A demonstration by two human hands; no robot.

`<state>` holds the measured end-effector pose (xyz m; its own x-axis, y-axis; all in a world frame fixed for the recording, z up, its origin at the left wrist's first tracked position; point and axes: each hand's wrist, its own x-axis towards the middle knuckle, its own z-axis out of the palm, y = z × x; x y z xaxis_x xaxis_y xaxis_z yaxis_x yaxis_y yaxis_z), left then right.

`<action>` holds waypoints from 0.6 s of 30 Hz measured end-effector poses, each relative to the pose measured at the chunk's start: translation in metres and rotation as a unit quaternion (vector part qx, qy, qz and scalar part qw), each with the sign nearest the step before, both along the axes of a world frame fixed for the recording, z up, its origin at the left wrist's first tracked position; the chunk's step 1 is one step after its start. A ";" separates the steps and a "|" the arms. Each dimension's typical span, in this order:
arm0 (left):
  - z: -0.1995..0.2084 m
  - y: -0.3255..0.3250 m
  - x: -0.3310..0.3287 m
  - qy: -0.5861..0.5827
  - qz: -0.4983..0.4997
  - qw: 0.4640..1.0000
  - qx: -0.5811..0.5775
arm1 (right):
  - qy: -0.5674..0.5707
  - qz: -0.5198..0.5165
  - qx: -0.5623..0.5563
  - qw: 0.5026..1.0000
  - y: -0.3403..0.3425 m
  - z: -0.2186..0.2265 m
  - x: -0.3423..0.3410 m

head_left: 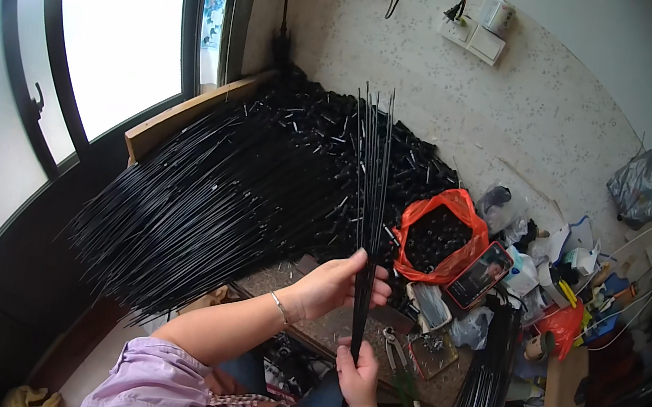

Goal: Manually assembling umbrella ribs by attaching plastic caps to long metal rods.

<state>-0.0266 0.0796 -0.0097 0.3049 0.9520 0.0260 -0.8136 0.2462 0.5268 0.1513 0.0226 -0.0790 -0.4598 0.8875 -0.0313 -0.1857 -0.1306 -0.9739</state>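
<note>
A bundle of thin black rods (374, 220) stands nearly upright in front of me, its tips fanning apart at the top. My left hand (330, 288) is curled loosely around the middle of the bundle, thumb on the near side and fingertips showing past the right edge. Lower down, my right hand (357, 376) grips the same bundle with closed fingers. Beyond my left arm lies a wide pile of similar black rods (180, 206). Behind them is a heap of short black tubular pieces (313, 121).
An open red plastic bag (462, 204) holds small black pieces, with a phone (479, 275) leaning beside it. Pliers (394, 351) lie on the worktable (305, 332). More black rods (478, 398) hang at its right. A wooden board (187, 113) edges the pile near the window.
</note>
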 end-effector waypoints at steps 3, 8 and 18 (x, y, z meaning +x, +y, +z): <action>-0.013 -0.004 0.001 0.159 -0.042 0.983 0.078 | -0.029 0.020 0.031 0.999 0.006 0.010 -0.007; 0.035 0.003 -0.028 0.099 0.103 0.981 0.128 | -0.061 0.204 -0.103 0.972 -0.004 -0.016 0.021; 0.062 0.007 -0.109 0.111 0.323 0.939 0.049 | 0.030 -0.275 0.108 0.955 0.008 0.016 0.084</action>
